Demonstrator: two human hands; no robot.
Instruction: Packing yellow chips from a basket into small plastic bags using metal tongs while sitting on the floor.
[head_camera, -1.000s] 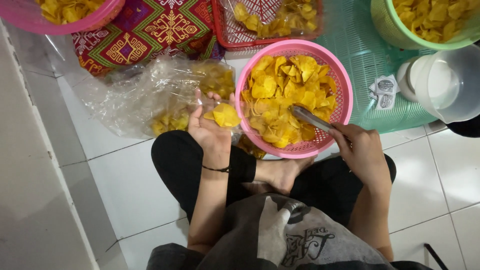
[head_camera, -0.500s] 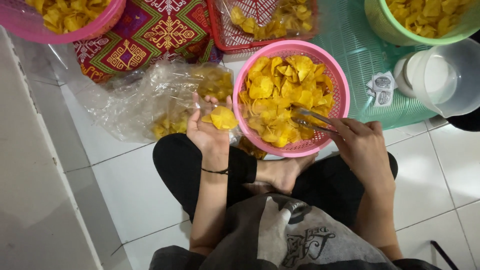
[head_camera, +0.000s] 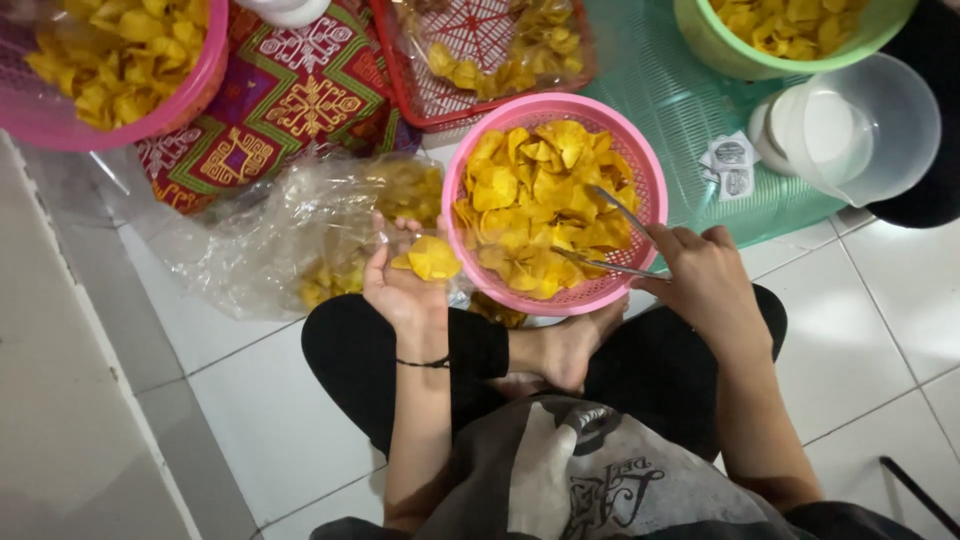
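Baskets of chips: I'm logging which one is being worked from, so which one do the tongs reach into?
The round pink basket in the middle, in front of the right hand holding metal tongs; the other pink one sits far left.

The top edge cuts off the big pink basket (head_camera: 120, 70), the red tray (head_camera: 480, 60) and the green bowl (head_camera: 790, 30), the crumpled clear bag (head_camera: 290, 240) blurs the chips inside it, and the print on the small white sachets (head_camera: 732, 168) is too small to tell.
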